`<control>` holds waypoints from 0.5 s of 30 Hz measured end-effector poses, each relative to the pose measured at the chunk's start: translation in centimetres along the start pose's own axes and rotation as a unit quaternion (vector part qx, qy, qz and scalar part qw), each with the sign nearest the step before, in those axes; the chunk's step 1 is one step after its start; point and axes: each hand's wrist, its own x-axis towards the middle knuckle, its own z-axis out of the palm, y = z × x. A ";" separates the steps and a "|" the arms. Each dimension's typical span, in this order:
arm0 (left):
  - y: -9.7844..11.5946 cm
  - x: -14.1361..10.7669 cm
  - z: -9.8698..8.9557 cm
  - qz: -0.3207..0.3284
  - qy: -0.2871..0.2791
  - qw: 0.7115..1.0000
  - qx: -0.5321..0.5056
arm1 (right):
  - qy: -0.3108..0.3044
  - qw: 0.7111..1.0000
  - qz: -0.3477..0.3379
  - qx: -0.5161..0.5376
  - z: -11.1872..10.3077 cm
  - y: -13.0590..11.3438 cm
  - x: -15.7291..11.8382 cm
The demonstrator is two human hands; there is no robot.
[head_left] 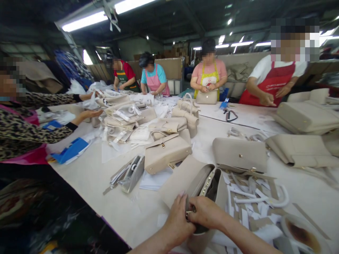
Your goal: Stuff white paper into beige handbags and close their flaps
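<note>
An open beige handbag (219,190) stands at the table's near edge, its wide flap (182,176) folded out to the left. A light zipper edge (208,184) runs along its dark mouth. My left hand (178,218) grips the bag's near left side, fingers closed on its edge. My right hand (206,212) is closed at the bag's near end, pinching a small gold-coloured metal fitting (189,213) between the two hands. The fitting's exact kind is hard to make out. Both hands touch each other closely, and the lower part of the bag is partly hidden behind my forearms.
More beige bags (167,152) lie ahead, with another bag (239,153) to the right. White strips and handles (265,197) cover the near right, beside a stained round container (302,233). A grey box of papers (134,174) sits left. Several people work around the table (116,197).
</note>
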 end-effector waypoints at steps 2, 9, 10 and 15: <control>0.1 -0.3 0.1 0.001 0.010 1.000 0.007 | 0.016 1.000 -0.007 -0.001 0.1 0.0 -0.3; 1.1 -0.8 -0.5 0.010 0.018 0.999 0.034 | 0.051 0.999 -0.012 0.013 0.7 0.1 -1.4; 1.0 -0.7 -0.6 0.009 0.013 0.999 0.044 | 0.055 0.998 -0.016 0.013 0.8 0.2 -1.5; 0.7 0.0 -1.2 -0.016 -0.030 0.994 0.105 | 0.020 0.998 -0.035 0.042 1.0 0.6 -1.7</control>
